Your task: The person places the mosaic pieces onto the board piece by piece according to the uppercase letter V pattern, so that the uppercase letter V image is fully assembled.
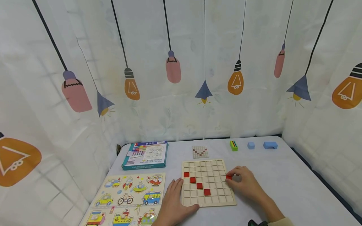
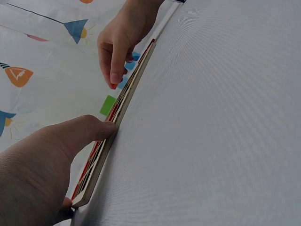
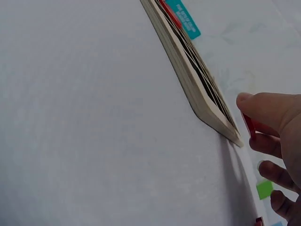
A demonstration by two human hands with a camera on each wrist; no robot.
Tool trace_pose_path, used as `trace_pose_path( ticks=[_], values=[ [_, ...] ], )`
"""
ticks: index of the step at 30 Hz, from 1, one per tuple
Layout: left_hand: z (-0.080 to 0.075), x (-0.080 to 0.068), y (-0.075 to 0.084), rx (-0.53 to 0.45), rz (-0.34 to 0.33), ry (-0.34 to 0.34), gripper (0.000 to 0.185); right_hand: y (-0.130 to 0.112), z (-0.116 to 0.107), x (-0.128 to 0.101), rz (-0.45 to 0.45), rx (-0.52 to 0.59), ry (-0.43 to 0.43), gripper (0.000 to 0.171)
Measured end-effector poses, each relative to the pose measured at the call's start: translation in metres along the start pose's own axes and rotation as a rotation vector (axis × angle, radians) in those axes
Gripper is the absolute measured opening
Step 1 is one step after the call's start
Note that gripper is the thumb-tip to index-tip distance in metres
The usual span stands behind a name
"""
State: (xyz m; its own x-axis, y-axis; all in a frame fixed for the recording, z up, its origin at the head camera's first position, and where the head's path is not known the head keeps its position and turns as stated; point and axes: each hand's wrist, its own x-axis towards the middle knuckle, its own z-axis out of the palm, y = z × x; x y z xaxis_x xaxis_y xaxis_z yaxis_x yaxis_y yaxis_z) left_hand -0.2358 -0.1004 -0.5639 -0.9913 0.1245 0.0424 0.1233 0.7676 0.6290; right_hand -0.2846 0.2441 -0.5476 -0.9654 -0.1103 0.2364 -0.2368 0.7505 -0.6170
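A wooden grid board (image 1: 208,201) lies flat on the white table. Several red tiles run in a diagonal from its upper left cell (image 1: 186,174) down towards the middle (image 1: 207,192). My right hand (image 1: 236,176) pinches a red tile (image 1: 228,177) at the board's right edge. The right wrist view shows that red tile (image 3: 248,125) under the thumb, beside the board's corner (image 3: 221,123). My left hand (image 1: 176,192) rests flat against the board's left edge. In the left wrist view its thumb (image 2: 91,129) touches the board's rim (image 2: 123,110).
A small pattern card (image 1: 200,151) lies behind the board. At the back right stand a green striped block (image 1: 233,145), a blue cube (image 1: 250,145) and a blue arch (image 1: 270,145). A teal box (image 1: 145,154) and a vehicle puzzle (image 1: 128,199) lie to the left. Curtains enclose the table.
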Motion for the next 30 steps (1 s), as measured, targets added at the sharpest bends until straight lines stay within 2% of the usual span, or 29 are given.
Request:
trace_pose_path(
  ticks=[15, 25, 30],
  values=[
    [0.0, -0.001, 0.0, 0.02, 0.001, 0.001, 0.135, -0.025, 0.022, -0.004, -0.043, 0.005, -0.06, 0.018],
    [0.0, -0.002, -0.001, 0.02, 0.007, 0.012, 0.134, -0.04, 0.031, -0.004, -0.011, -0.004, -0.08, 0.018],
    [0.0, -0.002, -0.001, 0.018, 0.015, 0.013, 0.133, -0.043, 0.036, -0.003, -0.046, 0.018, -0.079, 0.017]
  ],
)
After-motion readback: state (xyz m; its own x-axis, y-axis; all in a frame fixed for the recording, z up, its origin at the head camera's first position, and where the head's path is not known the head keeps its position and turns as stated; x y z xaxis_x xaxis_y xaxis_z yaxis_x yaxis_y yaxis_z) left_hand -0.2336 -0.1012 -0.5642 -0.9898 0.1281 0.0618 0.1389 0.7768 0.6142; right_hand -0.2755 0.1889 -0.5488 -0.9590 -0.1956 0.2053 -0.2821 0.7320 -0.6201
